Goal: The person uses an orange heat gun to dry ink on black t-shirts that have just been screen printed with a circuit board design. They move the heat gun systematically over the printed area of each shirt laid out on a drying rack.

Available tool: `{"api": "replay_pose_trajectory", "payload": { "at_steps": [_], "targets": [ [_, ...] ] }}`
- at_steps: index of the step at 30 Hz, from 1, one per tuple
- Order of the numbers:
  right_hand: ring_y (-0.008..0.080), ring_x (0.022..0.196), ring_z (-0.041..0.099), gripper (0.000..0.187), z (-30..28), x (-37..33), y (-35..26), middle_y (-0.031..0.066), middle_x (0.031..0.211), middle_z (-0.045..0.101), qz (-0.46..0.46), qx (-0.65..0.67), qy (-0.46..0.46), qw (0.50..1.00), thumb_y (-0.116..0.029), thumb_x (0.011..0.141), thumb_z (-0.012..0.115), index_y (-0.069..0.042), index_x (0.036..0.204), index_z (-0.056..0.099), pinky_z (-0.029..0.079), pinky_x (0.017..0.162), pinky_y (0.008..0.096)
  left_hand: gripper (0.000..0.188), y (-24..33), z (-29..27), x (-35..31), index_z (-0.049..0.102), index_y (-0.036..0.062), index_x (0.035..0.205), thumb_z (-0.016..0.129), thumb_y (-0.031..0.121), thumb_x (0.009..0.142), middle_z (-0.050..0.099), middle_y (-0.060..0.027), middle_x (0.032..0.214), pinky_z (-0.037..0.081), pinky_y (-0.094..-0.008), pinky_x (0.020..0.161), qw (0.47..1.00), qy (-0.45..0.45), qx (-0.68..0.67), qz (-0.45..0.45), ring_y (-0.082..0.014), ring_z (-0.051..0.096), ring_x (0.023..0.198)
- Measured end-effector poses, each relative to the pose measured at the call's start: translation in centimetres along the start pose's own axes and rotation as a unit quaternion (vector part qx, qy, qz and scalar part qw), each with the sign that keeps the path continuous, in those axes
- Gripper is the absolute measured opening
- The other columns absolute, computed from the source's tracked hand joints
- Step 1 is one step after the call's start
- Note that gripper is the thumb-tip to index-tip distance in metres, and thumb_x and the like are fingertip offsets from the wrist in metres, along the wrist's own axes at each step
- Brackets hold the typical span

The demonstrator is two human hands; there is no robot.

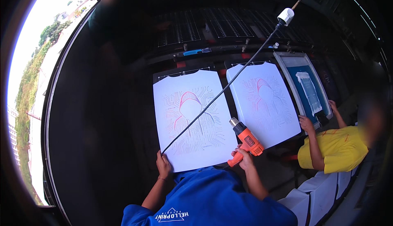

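Note:
An orange and black heat gun is gripped by its handle in my right hand. Its metal nozzle points up and to the left, over the gap between two white printed shirt panels. My left hand is closed on a black power cord at the lower left corner of the nearer white shirt panel. This panel lies flat on a dark board and bears a hooded figure in red and dark lines. To its right lies the second white shirt panel, printed with a fainter version.
The cord rises diagonally across both panels to a white connector. At right, a person in a yellow shirt holds a framed printing screen. A blue tool lies behind the panels. Dark racks stand farther back; a window is at left.

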State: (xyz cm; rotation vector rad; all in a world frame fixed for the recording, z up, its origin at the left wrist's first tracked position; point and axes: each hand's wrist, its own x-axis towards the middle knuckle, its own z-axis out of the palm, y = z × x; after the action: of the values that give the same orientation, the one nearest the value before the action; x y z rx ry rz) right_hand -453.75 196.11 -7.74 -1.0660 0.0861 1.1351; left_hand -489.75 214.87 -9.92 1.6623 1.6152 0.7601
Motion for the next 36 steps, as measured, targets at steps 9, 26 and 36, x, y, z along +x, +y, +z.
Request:
{"api": "replay_pose_trajectory", "payload": {
  "at_steps": [9, 26, 36],
  "targets": [
    [0.0366, 0.117, 0.055, 0.021, 0.8, 1.0, 0.0, 0.0144, 0.106, 0.054, 0.038, 0.007, -0.015, 0.999, -0.01, 0.09, 0.059, -0.006, 0.109, 0.05, 0.043, 0.106, 0.0517, 0.041, 0.6, -1.2, 0.5, 0.046, -0.0038, 0.132, 0.043, 0.024, 0.102, 0.062, -0.0286, 0.107, 0.047, -0.0448, 0.085, 0.998, -0.052, -0.005, -0.036, -0.0392, 0.062, 0.098],
    [0.0374, 0.127, 0.048, 0.016, -0.9, 1.7, 1.4, 0.0127, 0.11, 0.054, -0.008, 0.003, -0.017, 1.0, -0.015, 0.092, 0.059, -0.008, 0.106, 0.053, 0.035, 0.112, 0.0533, 0.043, -0.5, -2.0, 0.8, 0.044, -0.0022, 0.136, 0.043, 0.022, 0.1, 0.059, -0.0354, 0.111, 0.045, -0.0506, 0.09, 0.996, -0.069, -0.057, -0.008, -0.0467, 0.059, 0.104],
    [0.0369, 0.127, 0.049, 0.019, -0.5, 1.2, 1.1, 0.0132, 0.112, 0.055, -0.005, -0.036, -0.01, 0.999, -0.015, 0.093, 0.059, -0.006, 0.108, 0.051, 0.035, 0.112, 0.0512, 0.033, -2.5, -0.7, 0.6, 0.051, 0.0016, 0.126, 0.042, 0.02, 0.1, 0.063, -0.033, 0.097, 0.046, -0.0546, 0.079, 0.997, -0.049, -0.064, -0.001, -0.049, 0.062, 0.09]
  ]
}}
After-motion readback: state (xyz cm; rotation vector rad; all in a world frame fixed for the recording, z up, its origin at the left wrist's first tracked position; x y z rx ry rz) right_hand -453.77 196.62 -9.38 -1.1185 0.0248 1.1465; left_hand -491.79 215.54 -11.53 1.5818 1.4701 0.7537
